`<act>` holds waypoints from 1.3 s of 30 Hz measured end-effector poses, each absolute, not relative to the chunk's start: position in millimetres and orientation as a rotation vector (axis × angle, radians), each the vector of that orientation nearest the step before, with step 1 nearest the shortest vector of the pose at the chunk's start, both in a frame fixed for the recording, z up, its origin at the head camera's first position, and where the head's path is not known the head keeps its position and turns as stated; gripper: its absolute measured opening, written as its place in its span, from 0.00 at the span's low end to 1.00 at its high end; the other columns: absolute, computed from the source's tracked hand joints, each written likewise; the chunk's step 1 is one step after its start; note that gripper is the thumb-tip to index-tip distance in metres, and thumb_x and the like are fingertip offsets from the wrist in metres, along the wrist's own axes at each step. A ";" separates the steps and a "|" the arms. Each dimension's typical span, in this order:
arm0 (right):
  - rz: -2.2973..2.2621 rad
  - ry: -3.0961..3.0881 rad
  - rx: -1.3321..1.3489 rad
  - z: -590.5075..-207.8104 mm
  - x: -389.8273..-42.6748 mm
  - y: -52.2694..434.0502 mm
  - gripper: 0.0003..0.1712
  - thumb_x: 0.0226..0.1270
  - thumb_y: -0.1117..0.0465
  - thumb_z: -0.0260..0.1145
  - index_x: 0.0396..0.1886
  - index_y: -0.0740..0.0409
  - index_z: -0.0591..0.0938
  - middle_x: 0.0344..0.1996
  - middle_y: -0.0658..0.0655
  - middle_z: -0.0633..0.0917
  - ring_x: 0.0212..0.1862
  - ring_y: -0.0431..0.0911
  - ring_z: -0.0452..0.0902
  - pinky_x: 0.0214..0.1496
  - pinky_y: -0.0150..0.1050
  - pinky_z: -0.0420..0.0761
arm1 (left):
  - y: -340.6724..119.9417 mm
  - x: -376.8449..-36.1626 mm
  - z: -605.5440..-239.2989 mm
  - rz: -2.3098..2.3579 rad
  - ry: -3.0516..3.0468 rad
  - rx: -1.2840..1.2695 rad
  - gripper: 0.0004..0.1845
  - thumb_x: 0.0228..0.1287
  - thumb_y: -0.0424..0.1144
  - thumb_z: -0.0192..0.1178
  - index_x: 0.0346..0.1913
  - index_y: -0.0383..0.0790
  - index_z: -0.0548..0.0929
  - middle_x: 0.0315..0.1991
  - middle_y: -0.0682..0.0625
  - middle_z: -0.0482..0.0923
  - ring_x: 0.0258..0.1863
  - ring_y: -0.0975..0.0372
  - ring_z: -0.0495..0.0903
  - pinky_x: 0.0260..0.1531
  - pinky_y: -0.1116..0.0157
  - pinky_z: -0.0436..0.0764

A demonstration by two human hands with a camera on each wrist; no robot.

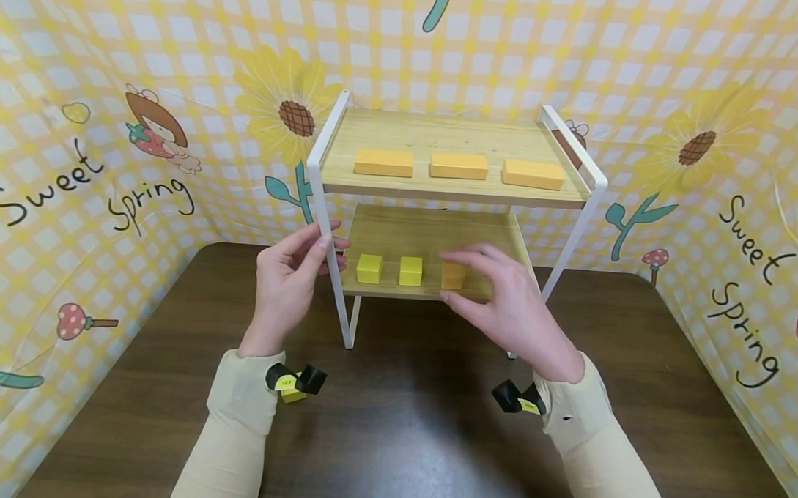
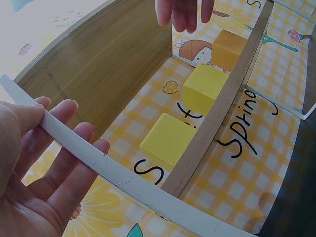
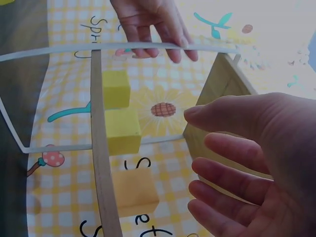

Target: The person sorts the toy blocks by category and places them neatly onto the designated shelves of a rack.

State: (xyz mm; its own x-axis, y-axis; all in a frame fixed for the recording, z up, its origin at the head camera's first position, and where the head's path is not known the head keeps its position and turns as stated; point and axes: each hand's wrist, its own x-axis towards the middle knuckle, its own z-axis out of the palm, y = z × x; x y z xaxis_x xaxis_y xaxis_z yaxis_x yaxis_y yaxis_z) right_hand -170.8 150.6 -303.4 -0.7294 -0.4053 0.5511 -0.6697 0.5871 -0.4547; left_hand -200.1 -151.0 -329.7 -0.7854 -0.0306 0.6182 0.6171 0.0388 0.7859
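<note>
My left hand (image 1: 289,274) holds the white metal leg (image 2: 98,160) of a two-tier shelf, thumb on the near side and fingers behind. On the lower board (image 1: 432,232), two yellow cubes (image 1: 369,268) and an orange cube (image 3: 136,191) stand in a row along the front edge. Close by the orange cube is my right hand (image 1: 509,300), its fingers spread and gently bent. The right wrist view shows a gap between its fingertips and that cube. In the head view, this hand partly covers the orange cube.
Three orange rectangular blocks (image 1: 458,166) lie in a row on the upper board (image 1: 442,133). Another yellow block (image 1: 293,395) is on the dark wooden table (image 1: 393,425), half hidden by my left wrist. A checked, flower-printed cloth (image 1: 708,84) surrounds the table's back and sides.
</note>
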 end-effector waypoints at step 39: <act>1.117 -2.499 1.128 -351.7 -148.9 115.3 0.24 0.67 0.52 0.75 0.61 0.47 0.83 0.58 0.41 0.80 0.60 0.36 0.75 0.62 0.39 0.77 | -150.2 -200.3 -329.0 -1.799 -1.835 -0.597 0.13 0.76 0.31 0.58 0.57 0.32 0.86 0.39 0.37 0.86 0.31 0.54 0.88 0.37 0.60 0.88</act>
State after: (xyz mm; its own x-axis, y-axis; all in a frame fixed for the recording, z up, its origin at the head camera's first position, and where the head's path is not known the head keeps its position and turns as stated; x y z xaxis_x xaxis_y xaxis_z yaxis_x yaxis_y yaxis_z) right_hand -148.9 115.3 -351.7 -0.6957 -0.5699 0.4373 -0.7059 0.4296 -0.5632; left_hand -200.3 -150.2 -329.0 -0.7799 -0.0334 0.6250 0.6242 0.0317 0.7806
